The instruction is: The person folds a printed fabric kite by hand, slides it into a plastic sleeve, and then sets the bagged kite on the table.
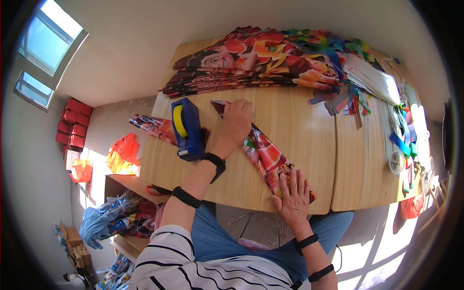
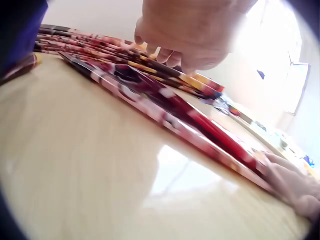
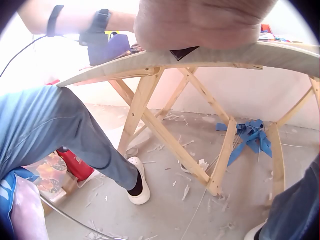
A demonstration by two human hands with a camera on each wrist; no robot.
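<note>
Folded printed sheet (image 1: 267, 152) slants across the worktop (image 1: 307, 125), the right hand (image 1: 294, 198) flat on its near end, grip straight and apart; the left hand (image 1: 236, 123) covers its far part. Near that one stands a blue tape dispenser (image 1: 189, 133), with piled printed sheets (image 1: 261, 63) behind. From the left wrist, bent fingers (image 2: 174, 59) show; whether they pinch, I can't tell. From the right wrist, wooden legs (image 3: 142, 100) and blue scraps (image 3: 255, 135) appear below.

Looking like a small workshop, going by wooden tables (image 1: 299, 130), tape dispenser (image 1: 191, 140), pile of printed sheets (image 1: 263, 65), scraps (image 3: 186, 192) on floor (image 3: 162, 215).
</note>
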